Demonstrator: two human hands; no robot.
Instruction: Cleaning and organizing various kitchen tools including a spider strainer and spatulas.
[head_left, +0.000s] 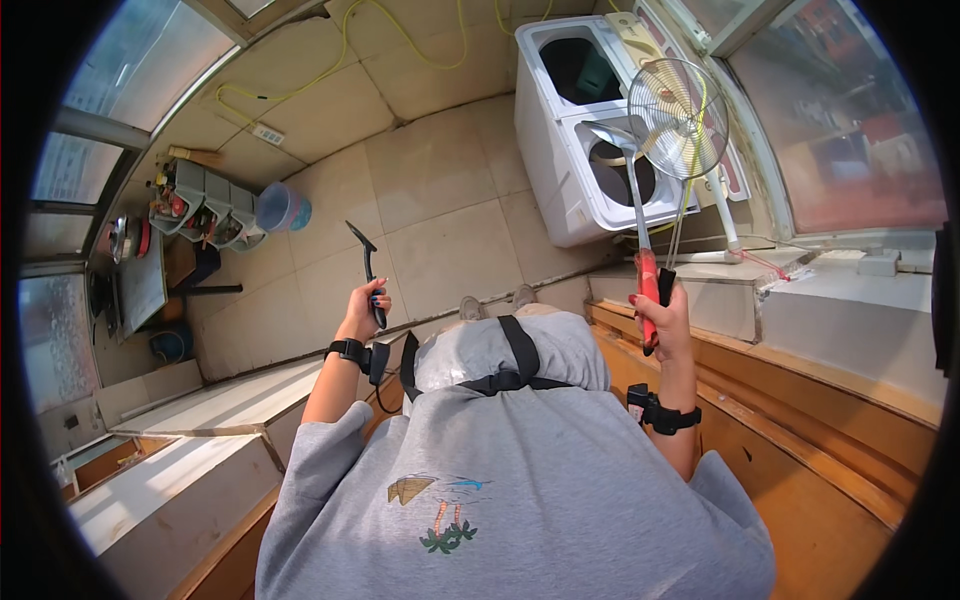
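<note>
My left hand (366, 309) grips the handle of a black kitchen utensil (368, 259). Its thin, bent head points up and away, seen nearly edge-on, so its exact kind is unclear. In my right hand (667, 322) are two long utensils held together. One is a round wire-mesh skimmer (679, 116) with a black grip; the other is a metal spatula (636, 199) with a red handle. Both heads are raised in front of the washing machine (545, 161), and the skimmer partly covers its control panel.
A white ledge (679, 296) runs on the right, with a white pipe (724, 214) above it. Grey stacked bins (202, 199) and a blue bucket (283, 208) stand at the far left. A yellow cable (300, 94) leads to a power strip (268, 133) on the wall.
</note>
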